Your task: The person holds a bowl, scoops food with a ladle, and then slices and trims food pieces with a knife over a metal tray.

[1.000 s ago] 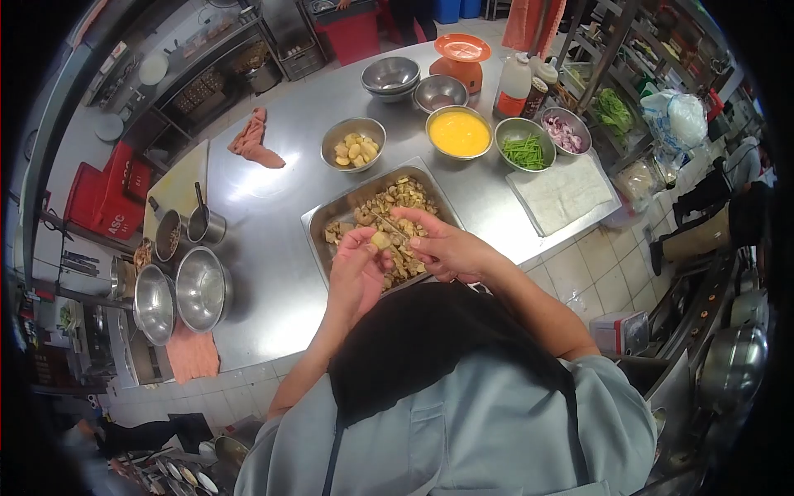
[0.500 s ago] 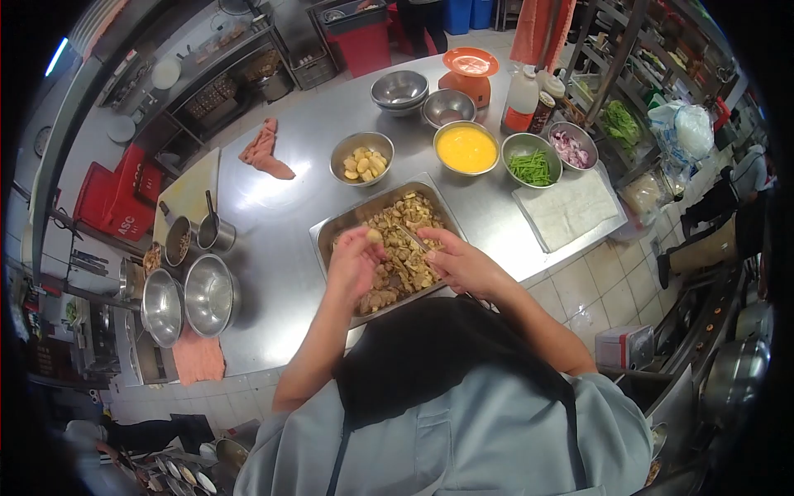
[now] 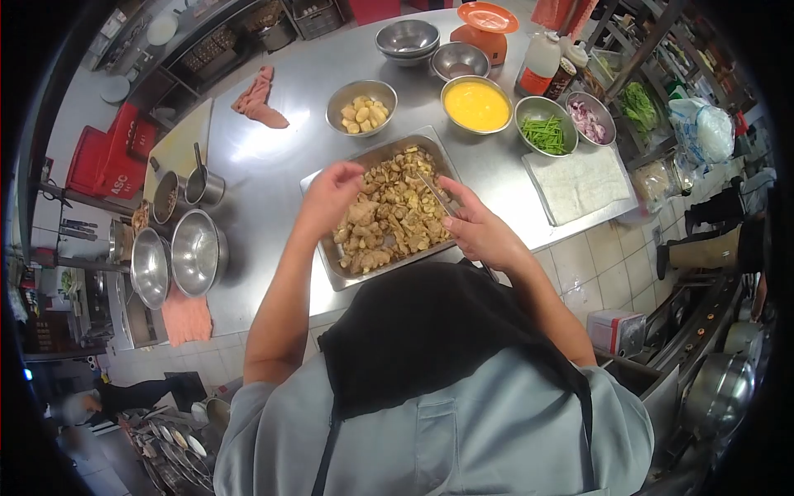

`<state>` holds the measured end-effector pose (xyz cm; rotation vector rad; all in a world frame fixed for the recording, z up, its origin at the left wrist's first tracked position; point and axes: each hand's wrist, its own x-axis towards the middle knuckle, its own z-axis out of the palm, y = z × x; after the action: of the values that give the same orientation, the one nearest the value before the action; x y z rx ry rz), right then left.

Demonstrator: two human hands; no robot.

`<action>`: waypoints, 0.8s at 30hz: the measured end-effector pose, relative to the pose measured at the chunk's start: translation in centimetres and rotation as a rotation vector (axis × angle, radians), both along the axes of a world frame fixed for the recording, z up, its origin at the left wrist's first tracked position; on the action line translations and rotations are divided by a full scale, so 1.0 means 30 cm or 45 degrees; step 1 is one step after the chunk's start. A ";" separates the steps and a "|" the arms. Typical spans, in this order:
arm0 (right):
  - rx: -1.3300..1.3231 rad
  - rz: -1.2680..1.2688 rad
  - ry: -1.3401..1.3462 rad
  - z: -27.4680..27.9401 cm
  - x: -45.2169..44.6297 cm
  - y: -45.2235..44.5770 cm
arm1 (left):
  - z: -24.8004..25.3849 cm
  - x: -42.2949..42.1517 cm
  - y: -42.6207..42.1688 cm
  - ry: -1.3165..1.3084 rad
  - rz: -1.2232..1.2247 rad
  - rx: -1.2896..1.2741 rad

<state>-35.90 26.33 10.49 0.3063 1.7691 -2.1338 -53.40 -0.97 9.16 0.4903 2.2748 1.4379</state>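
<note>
A steel tray in front of me holds knobbly unpeeled ginger, with peel scraps among it. My right hand is closed around a small knife, its blade slanting up and left over the tray. My left hand hovers at the tray's left edge, fingers loosely bent and apart, with nothing visible in them. Beyond the tray stands a steel bowl of peeled ginger pieces.
Behind and right stand a bowl of yellow liquid, cut green vegetables, sliced purple onion and an orange scale. A white cloth lies right. Steel bowls and pots sit left, near a pink cloth.
My left hand has moved left from over the tray, and the peeled piece it held is no longer seen in it. The knife stays in my right hand. The view has shifted.
</note>
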 end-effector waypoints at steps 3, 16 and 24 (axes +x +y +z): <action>0.033 0.005 -0.089 0.006 0.002 -0.011 | -0.088 0.117 -0.017 0.453 -0.154 -0.553; 0.017 -0.049 -0.177 -0.052 0.033 -0.011 | -0.133 0.311 -0.093 0.283 0.168 -0.284; 0.090 0.107 -0.232 -0.053 -0.009 0.004 | -0.055 0.219 -0.186 -0.732 0.537 0.965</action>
<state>-36.17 26.46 8.89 0.4228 1.7245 -1.9236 -46.82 -6.54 7.50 -0.2204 1.3754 2.2828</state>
